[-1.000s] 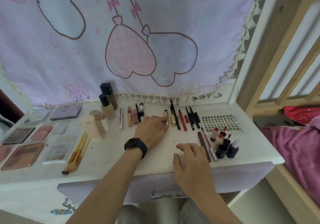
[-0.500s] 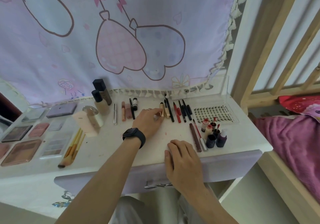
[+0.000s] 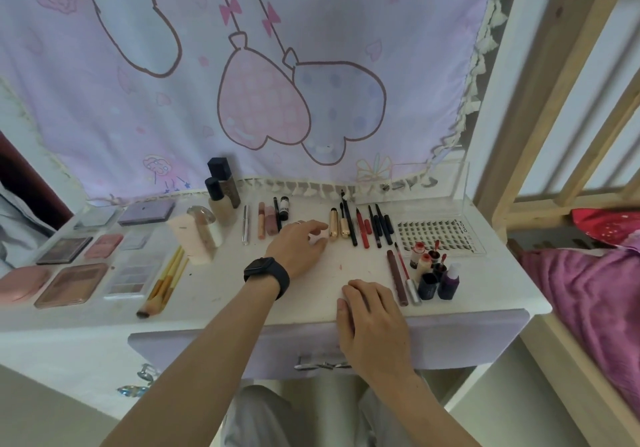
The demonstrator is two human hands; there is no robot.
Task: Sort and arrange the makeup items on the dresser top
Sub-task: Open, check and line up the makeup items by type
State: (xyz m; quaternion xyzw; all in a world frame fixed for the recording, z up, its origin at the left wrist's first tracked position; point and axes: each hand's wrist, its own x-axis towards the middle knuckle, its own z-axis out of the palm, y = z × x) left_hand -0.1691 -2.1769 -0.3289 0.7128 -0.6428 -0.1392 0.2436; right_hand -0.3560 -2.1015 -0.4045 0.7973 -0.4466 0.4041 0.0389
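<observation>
Left hand (image 3: 298,249), fingers relaxed, is reaching beside the gold tube (image 3: 333,228): probably light, hard, rolling easily, best pinched mid-barrel. Right hand (image 3: 370,315) is resting flat on the desk (image 3: 214,291).

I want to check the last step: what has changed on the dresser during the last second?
The left hand has drawn its fingers off the gold tube and moved slightly back to the left. The tube now lies free in the row, with the fingertips just beside it. The right hand stays flat at the front edge of the dresser. The pencils have not moved.
</observation>
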